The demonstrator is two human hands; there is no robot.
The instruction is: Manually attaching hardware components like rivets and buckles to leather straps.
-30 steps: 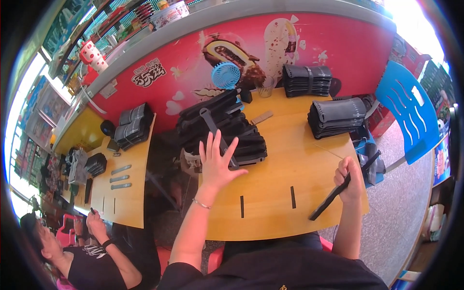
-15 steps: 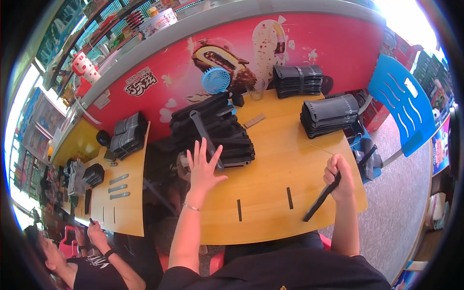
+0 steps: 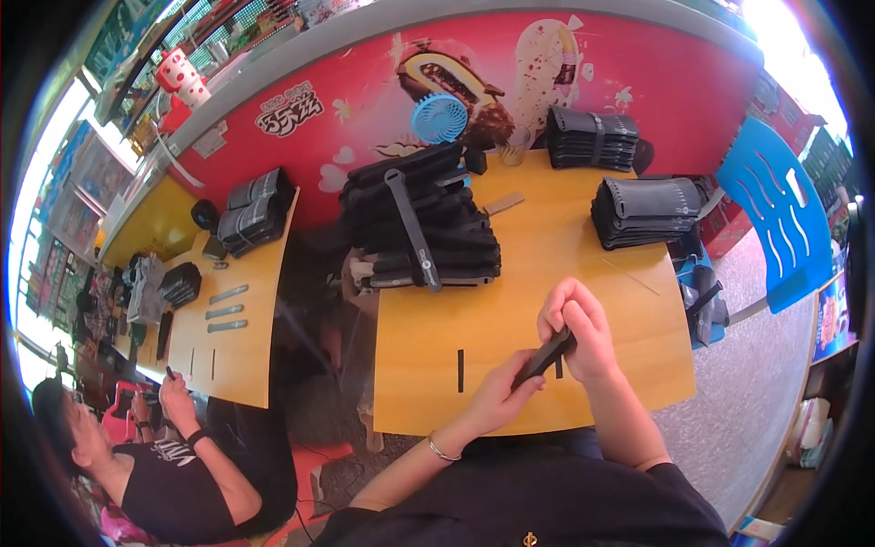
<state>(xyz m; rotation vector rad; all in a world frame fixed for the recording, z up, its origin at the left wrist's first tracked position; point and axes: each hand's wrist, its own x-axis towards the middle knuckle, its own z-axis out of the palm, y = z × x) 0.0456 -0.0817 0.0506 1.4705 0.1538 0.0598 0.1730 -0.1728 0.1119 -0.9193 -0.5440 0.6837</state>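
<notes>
A dark strap, folded narrow (image 3: 541, 358), is held over the near part of the yellow table (image 3: 428, 410). My left hand (image 3: 499, 397) grips its lower end between thumb and fingers. Closed around the upper end, my right hand (image 3: 581, 330) hides part of it. One black strip (image 3: 460, 371) lies flat on the tabletop left of my hands, and a second black strip (image 3: 559, 367) shows partly beneath them. Beyond my left hand rises a heap of black straps (image 3: 365, 202), with one long grey strap (image 3: 407, 219) lying across its top.
Two stacks of dark folded pieces, one banded (image 3: 592, 139) and one nearer (image 3: 645, 211), occupy the table's right side. A blue fan (image 3: 439, 118), glass (image 3: 513, 146) and brown block (image 3: 503, 202) stand behind. A co-worker (image 3: 178, 483) sits left; a blue chair (image 3: 775, 210) stands right.
My left hand has come from beside the heap, where it was spread open, to the strap. My right hand has moved left and inward with the strap; both hands now hold it.
</notes>
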